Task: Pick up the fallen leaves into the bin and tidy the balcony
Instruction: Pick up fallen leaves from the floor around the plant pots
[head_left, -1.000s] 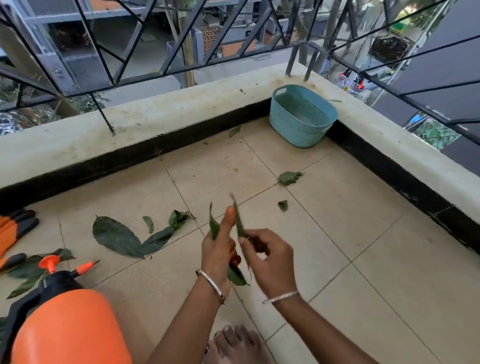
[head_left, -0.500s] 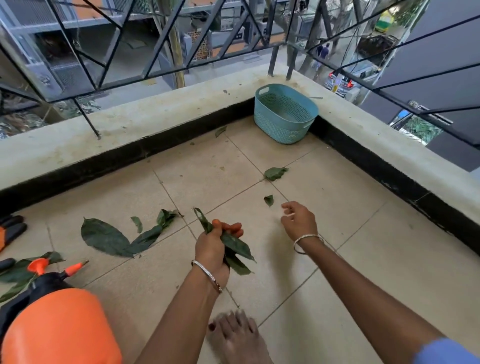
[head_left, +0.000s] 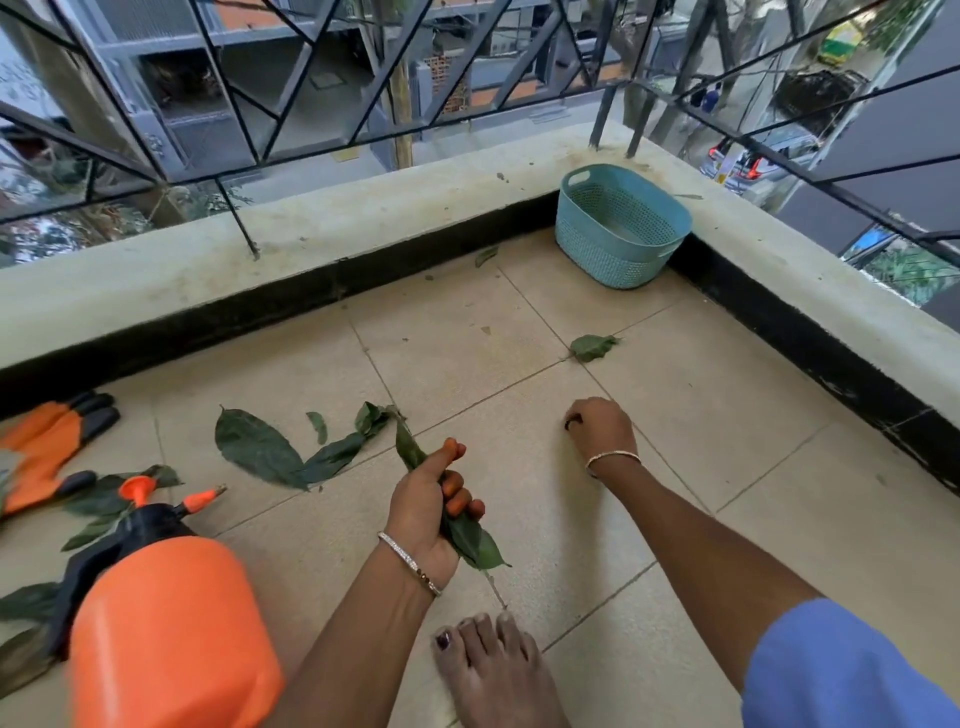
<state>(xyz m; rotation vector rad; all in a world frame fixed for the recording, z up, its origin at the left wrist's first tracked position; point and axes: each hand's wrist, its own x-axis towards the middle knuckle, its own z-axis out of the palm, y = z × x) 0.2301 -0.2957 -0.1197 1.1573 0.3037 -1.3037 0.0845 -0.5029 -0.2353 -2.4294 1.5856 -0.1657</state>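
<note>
Left hand (head_left: 423, 506) gripping leaves (head_left: 470, 540), bin (head_left: 618, 228) beyond

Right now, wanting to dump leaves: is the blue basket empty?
Empty: the blue basket stands upright and its visible floor is bare, no leaves inside.

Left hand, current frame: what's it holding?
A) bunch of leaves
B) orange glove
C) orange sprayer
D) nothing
A: the left hand grips a bunch of leaves in its curled fingers, while the sprayer and gloves lie on the floor off to its left.
</note>
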